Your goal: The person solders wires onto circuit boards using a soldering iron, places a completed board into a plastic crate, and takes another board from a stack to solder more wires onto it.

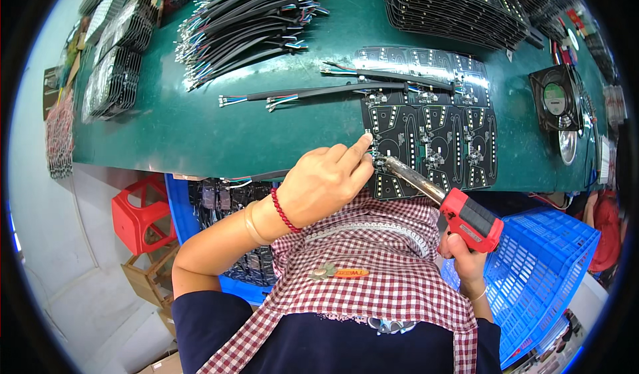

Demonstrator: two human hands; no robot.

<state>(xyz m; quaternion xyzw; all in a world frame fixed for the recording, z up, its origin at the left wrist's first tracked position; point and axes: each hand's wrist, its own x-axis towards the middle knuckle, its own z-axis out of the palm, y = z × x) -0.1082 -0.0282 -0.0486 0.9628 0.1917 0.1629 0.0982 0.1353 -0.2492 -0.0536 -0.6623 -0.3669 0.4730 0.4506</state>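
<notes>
grasping iron (471,219) in right hand (468,262), with tip (393,167) at left edge of panel (394,122), by surface's (286,137) near edge. laying left hand (325,179) over cable (274,175); cannot tell if pinched. noted cable bundle (256,24) and panel stack (456,11) toward far edge.

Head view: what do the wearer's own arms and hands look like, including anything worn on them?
The left hand and right hand are ungloved. The left wrist carries a dark red beaded bracelet and a pale, smooth bangle; the right wrist shows a thin, light band. A dark navy sleeve leaves the left forearm uncovered; the right sleeve matches its colour.
</notes>
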